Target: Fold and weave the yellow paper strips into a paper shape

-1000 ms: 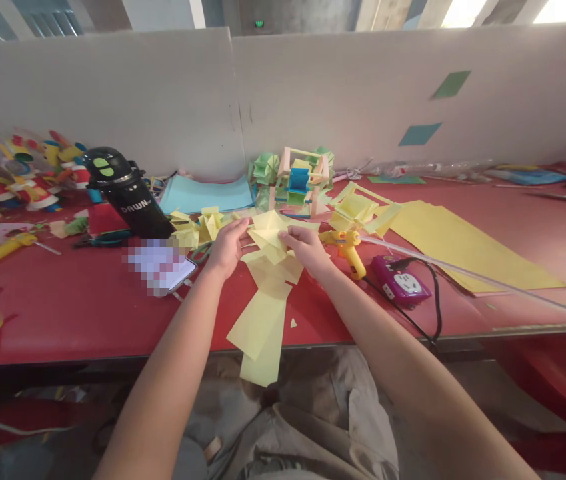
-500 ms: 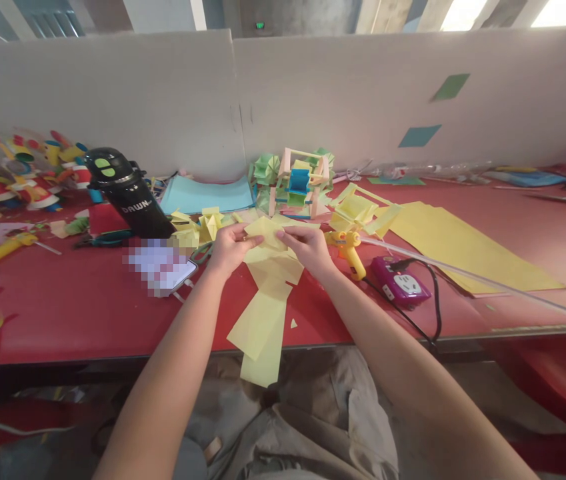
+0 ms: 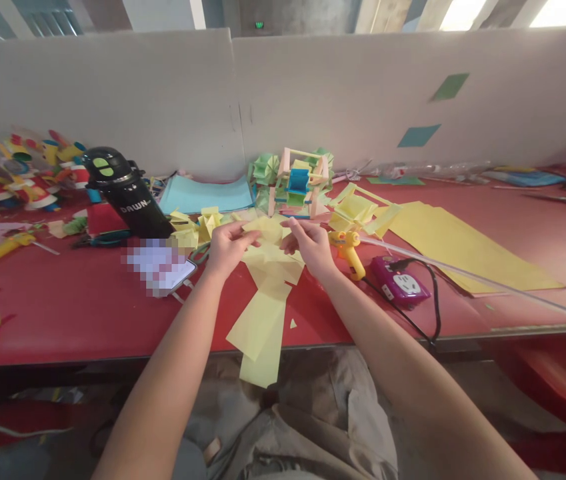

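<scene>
Both hands hold one small folded yellow paper piece [image 3: 267, 230] just above the red table [image 3: 63, 313]. My left hand [image 3: 227, 248] pinches its left edge, and my right hand [image 3: 310, 247] pinches its right edge. Under the hands lie loose yellow paper sheets [image 3: 263, 320] that hang over the table's front edge. Behind the hands stands a small paper model [image 3: 297, 181] of pink, blue and green parts. Several folded yellow pieces [image 3: 197, 225] lie left of the hands.
A black bottle [image 3: 125, 193] and a phone [image 3: 163, 267] sit to the left. A yellow glue gun [image 3: 347, 248], a purple power socket [image 3: 403, 283] with black cable and large yellow sheets [image 3: 463, 247] are to the right. Colourful toys [image 3: 23, 173] crowd the far left.
The yellow piece was turned and folded between the fingers, and both hands rose slightly toward the model. Everything else on the table stayed put.
</scene>
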A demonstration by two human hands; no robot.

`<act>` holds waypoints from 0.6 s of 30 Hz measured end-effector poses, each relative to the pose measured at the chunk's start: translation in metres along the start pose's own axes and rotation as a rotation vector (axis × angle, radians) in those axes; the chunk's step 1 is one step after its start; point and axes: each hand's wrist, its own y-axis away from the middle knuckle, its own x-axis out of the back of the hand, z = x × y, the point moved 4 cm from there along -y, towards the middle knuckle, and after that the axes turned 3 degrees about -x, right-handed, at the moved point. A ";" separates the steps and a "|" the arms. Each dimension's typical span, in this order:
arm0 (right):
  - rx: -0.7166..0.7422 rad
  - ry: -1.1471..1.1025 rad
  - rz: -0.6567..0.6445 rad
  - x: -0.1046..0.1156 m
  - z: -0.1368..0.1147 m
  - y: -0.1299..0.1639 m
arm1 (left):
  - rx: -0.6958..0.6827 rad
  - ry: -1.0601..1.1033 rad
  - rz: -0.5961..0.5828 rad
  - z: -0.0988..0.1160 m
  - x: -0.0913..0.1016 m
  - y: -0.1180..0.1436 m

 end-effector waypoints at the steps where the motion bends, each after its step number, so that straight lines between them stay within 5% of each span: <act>1: -0.059 -0.056 -0.006 -0.001 0.002 0.000 | -0.046 -0.017 -0.005 0.001 -0.001 0.000; 8: -0.254 -0.210 -0.040 -0.002 0.017 -0.003 | -0.359 -0.258 -0.122 0.007 -0.008 0.003; 18: -0.142 -0.106 -0.053 0.001 0.025 -0.008 | 0.123 0.056 -0.155 -0.003 -0.009 0.005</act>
